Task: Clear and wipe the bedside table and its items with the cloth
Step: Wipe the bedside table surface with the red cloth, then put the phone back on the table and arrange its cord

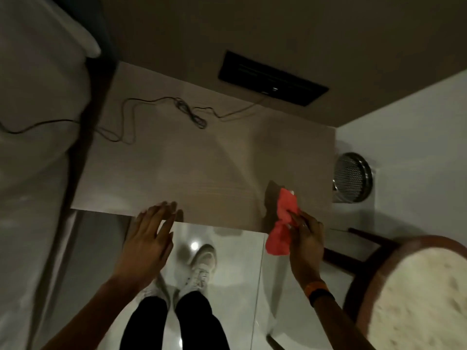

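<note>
The bedside table (192, 157) has a flat, rectangular top in pale wood grain. A thin black cable (187, 112) lies coiled and looped across its far side. The right hand (305, 238) grasps the cloth (283, 223) – red, soft, crumpled – at the near right corner, its upper end on the tabletop and its lower end hanging past the edge. The left hand (149, 238) is released, fingers straight, fingertips over the near edge. A round metal mesh bin (352, 176) stands just beside the table's right end.
</note>
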A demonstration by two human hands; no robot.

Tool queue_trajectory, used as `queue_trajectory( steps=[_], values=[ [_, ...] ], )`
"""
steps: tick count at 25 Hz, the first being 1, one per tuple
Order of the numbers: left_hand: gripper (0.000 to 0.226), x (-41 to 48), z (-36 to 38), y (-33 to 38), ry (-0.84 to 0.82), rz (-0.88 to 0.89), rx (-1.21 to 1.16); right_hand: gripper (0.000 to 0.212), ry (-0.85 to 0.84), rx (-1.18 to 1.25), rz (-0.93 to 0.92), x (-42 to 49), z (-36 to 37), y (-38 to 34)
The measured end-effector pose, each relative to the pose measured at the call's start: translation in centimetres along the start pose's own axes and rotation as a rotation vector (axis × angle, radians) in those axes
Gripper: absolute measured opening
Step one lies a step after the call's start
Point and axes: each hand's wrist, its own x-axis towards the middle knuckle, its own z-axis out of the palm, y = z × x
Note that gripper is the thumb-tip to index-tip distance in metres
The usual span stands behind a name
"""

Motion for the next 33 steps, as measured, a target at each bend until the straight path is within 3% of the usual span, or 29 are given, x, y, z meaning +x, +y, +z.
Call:
queue_trajectory(
  steps=[2,7,11,16,19,22,25,28,33],
  values=[
    [0.06,1.3,0.6,1.7,-0.01,0.037,-0.002,0.04,0.02,-0.19,-0.059,2.2,-0.3,2.7],
    [0.059,7.3,2.0,6.0,-0.042,0.152,0.016,0.049,-0.04,-0.341,0.003,6.5,1.8,4.9],
    [0.058,11.1,4.1,8.4,-0.069,0.203,0.041,0.07,-0.179,-0.334,-0.042,5.6,4.8,5.0],
    [0.062,12.0,4.9,8.6,-0.071,0.2,0.052,0.067,-0.126,-0.214,-0.084,5.0,4.5,1.2],
    [0.063,11.5,2.2,7.1,0.01,0.116,0.007,0.046,-0.074,-0.087,-0.249,4.6,5.0,-5.1],
    [0.066,10.4,-2.3,4.2,0.067,-0.077,-0.012,0.057,-0.107,-0.104,-0.39,3.9,6.1,-12.0],
    [0.063,8.8,-8.5,0.2,0.241,-0.228,-0.024,0.063,-0.174,-0.148,-0.506,4.1,6.5,-20.8],
    [0.063,5.7,-14.7,-4.3,0.409,-0.373,-0.003,0.064,-0.194,-0.14,-0.734,3.3,6.1,-30.5],
    [0.062,-2.0,-24.8,-11.6,0.698,-0.639,0.011,0.06,-0.27,0.041,-1.026,-1.0,6.9,-45.6]
  ],
)
